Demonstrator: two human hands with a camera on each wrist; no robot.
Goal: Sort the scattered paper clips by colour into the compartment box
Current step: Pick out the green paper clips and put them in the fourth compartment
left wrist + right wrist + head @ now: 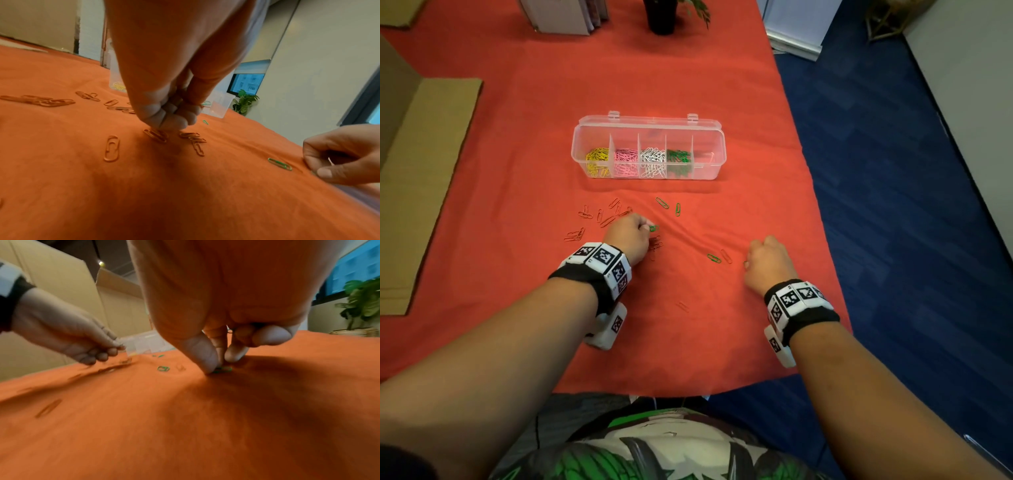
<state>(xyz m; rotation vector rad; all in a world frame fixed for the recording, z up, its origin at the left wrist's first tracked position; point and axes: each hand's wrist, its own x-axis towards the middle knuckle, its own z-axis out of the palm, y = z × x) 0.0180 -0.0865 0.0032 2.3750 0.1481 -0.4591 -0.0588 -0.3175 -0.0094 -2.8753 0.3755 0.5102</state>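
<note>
A clear compartment box (650, 150) stands open mid-table, with yellow, pink, white and green clips in separate compartments; its rightmost one looks empty. Red clips (585, 214) and green clips (662, 202) lie scattered on the red cloth in front of it. My left hand (645, 226) is curled over the red clips and pinches a green clip (653, 228), which also shows beside the fingers (206, 103). My right hand (751, 255) is down on the cloth, thumb and fingers pinching another green clip (223, 369). A loose green clip (714, 258) lies just left of it.
Flat cardboard (431, 171) covers the table's left side. A dark plant pot (662, 17) and a stack of folders (565, 13) stand at the far edge. The table's right edge (811, 192) drops to blue carpet close to my right hand.
</note>
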